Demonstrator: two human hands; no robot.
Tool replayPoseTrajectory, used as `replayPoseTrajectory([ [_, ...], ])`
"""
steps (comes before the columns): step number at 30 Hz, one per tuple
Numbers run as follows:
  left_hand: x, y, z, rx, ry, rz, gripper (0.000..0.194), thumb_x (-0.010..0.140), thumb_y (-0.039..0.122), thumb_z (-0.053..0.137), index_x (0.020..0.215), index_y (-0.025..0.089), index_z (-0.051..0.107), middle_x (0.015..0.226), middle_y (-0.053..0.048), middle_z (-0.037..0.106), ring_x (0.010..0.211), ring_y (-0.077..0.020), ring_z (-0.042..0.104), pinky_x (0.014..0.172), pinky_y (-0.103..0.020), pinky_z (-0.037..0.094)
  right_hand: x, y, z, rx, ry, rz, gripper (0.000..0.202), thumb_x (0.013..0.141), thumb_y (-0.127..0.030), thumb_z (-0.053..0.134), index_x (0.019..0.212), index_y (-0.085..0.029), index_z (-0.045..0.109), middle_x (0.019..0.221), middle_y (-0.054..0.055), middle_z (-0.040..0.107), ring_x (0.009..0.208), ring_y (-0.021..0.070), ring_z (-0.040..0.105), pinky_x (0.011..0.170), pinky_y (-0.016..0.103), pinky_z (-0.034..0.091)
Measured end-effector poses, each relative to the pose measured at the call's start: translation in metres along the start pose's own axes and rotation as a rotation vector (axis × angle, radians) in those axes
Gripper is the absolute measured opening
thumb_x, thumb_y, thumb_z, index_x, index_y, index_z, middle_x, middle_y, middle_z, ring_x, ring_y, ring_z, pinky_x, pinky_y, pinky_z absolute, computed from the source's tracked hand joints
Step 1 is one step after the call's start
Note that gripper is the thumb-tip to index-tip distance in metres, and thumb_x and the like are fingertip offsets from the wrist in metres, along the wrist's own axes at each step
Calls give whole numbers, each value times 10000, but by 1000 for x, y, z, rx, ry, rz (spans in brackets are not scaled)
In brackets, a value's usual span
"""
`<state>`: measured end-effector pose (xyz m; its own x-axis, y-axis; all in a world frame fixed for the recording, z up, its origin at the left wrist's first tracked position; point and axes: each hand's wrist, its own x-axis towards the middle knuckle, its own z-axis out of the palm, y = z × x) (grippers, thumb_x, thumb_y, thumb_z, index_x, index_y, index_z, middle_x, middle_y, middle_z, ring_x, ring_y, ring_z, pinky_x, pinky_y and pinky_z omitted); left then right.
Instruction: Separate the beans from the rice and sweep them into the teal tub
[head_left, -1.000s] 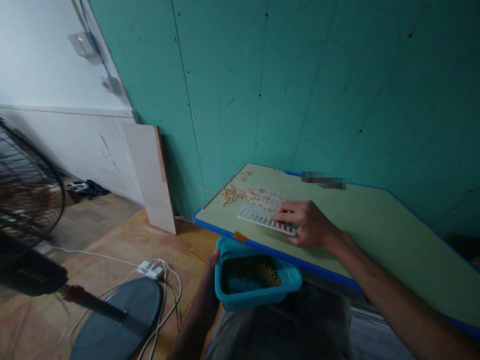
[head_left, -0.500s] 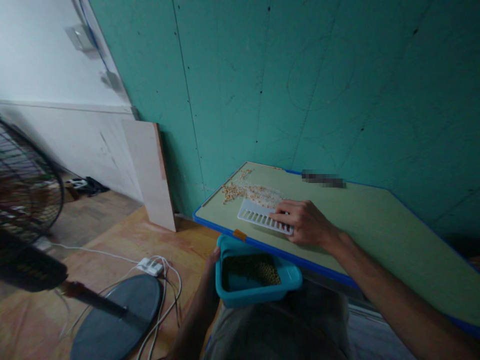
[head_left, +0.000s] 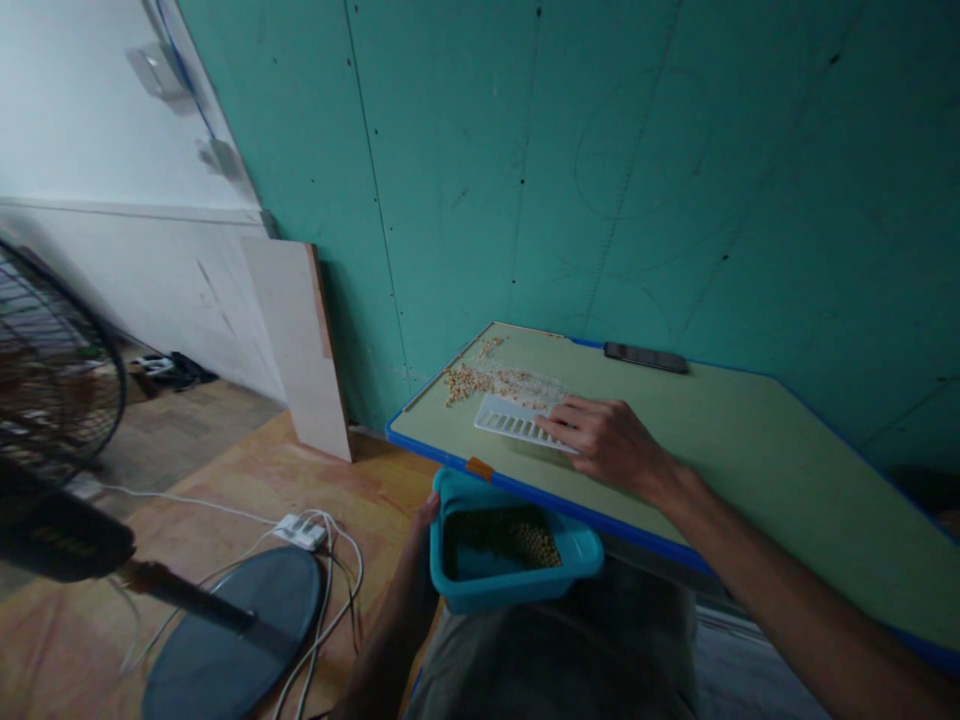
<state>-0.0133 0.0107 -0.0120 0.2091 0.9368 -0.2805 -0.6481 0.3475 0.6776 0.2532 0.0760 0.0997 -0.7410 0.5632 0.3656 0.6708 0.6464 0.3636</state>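
Note:
My right hand (head_left: 611,445) grips the right end of a white slotted plastic piece (head_left: 504,417), which is held low over the pale green tabletop (head_left: 720,430). Just beyond it lie scattered light brown beans (head_left: 466,382), with a patch of small whitish bits beside them. Below the table's near edge, my left hand (head_left: 421,545) holds the left side of a blue-green plastic container (head_left: 506,597). Inside the container are round beans (head_left: 541,545) toward the right and a darker, finer material behind and to the left.
A dark phone (head_left: 646,358) lies at the table's back edge. On the left stand a fan (head_left: 56,370) with a round base (head_left: 240,635), a white power strip (head_left: 300,531) with cables, and a leaning board (head_left: 296,345). A green wall (head_left: 480,170) rises behind the table.
The white slotted piece has tilted a little in my right hand, and its near right end has risen slightly. My left hand and the container have barely moved.

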Motion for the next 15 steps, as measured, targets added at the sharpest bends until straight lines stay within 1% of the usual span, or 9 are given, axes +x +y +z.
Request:
replayPoseTrajectory([
  [4, -1, 1, 2, 14, 6, 8, 527, 907, 524, 632, 1273, 151, 706, 1206, -102, 789, 1323, -344, 601, 1185, -459, 374, -1, 0, 1, -27, 21, 9, 478, 738, -28, 673, 1198, -157, 695, 1081, 93, 749, 959, 256, 663, 699, 354, 515],
  [8, 1, 1, 1, 34, 17, 15, 534, 896, 541, 640, 1250, 149, 714, 1191, -102, 795, 1333, -351, 590, 1192, -474, 361, -2, 0, 2, -51, 31, 22, 512, 720, -51, 738, 1220, -157, 691, 1109, 94, 751, 971, 257, 669, 691, 344, 517],
  [11, 2, 0, 0, 50, 13, 32, 525, 888, 545, 647, 1226, 151, 727, 1172, -100, 802, 1322, -358, 598, 1197, -486, 351, -1, 0, 1, -62, 44, 19, 526, 721, -67, 769, 1233, -159, 689, 1087, 89, 753, 972, 252, 668, 691, 335, 515],
  [15, 3, 0, -2, 30, 7, 5, 542, 887, 548, 645, 1250, 152, 718, 1175, -106, 800, 1319, -354, 603, 1197, -476, 354, 0, -1, -2, -56, 70, 19, 508, 735, -69, 773, 1228, -162, 697, 1058, 87, 753, 968, 252, 667, 682, 335, 509],
])
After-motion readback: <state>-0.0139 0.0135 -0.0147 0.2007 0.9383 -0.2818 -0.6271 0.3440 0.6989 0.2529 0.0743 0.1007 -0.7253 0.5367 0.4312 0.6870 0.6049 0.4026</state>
